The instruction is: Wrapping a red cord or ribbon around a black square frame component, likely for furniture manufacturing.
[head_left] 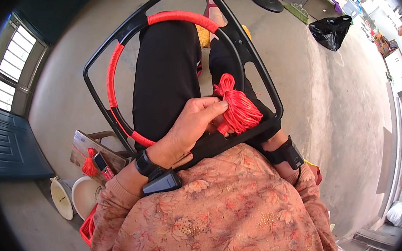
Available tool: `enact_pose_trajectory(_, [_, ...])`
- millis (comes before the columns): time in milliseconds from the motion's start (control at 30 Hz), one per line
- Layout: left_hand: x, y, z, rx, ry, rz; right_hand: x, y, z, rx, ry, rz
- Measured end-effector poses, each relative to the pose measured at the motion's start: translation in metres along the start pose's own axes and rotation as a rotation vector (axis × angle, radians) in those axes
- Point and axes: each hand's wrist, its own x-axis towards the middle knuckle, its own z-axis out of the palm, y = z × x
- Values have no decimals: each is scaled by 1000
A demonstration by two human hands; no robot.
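Head view: the left hand (193, 121) pinches a glossy red cord bundle (242, 111) over a rigid black frame (247, 49), propped across the lap (163, 76), apparently for steadiness; the right hand's fingers are too hidden to tell.

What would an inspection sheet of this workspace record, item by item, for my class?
Surface: lap in black trousers; a black frame lies across it.
Job's things: the frame's inner ring, partly wrapped in red cord; red cord bundle.
Clutter: keypad phone and red cord hank on a wooden stool; pale tub nearby.
Hands: left hand pinches the bundle; right hand mostly hidden, grip unclear.
Cables: short black cable at the right wrist's device.
Surroundings: concrete floor, black plastic bag, green broom, barred window.
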Motion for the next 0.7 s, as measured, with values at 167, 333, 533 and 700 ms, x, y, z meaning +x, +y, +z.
enact_pose_trajectory(167, [3,-4,-1,3,30,-47,-16,1,0,57,126,-49])
enact_pose_trajectory(333, [5,-6,-4,-90,18,-72,-19,-5,-23,221,312,-83])
enact_pose_trajectory(533, [3,1,-7,-126,-56,-102,-42,2,-96,489,555,-62])
enact_pose_trajectory(700, [4,5,-5,-92,-73,-123,-134,39,-169,299,561,-123])
